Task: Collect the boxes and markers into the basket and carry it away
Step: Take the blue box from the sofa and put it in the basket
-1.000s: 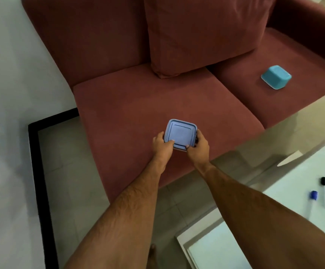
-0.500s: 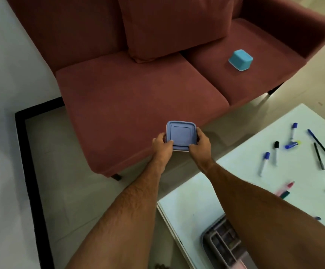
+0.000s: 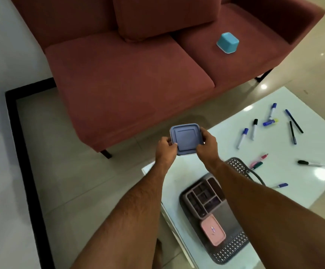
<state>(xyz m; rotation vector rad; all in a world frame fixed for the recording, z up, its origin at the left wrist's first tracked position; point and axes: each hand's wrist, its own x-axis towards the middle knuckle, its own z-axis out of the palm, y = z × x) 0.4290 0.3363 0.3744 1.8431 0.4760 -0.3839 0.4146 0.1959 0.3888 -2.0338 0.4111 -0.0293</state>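
A blue lidded box (image 3: 186,138) hangs in the air between the sofa and the white table, gripped on its sides by my left hand (image 3: 165,150) and my right hand (image 3: 207,147). Below my right arm a dark grey mesh basket (image 3: 233,247) stands on the table, holding a pink box (image 3: 213,229) and a divided tray. A teal box (image 3: 228,42) lies tilted on the sofa's right cushion. Several markers (image 3: 242,137) and pens are scattered over the table to the right.
The red sofa (image 3: 119,78) with a loose cushion fills the upper view. The white glossy table (image 3: 293,171) sits at the right, its near corner under my hands. Tiled floor and a black-edged strip (image 3: 22,152) lie to the left.
Both hands have carried the blue box off the sofa seat and back over the table's corner. The view has swung right and down, bringing the basket and more markers into sight.
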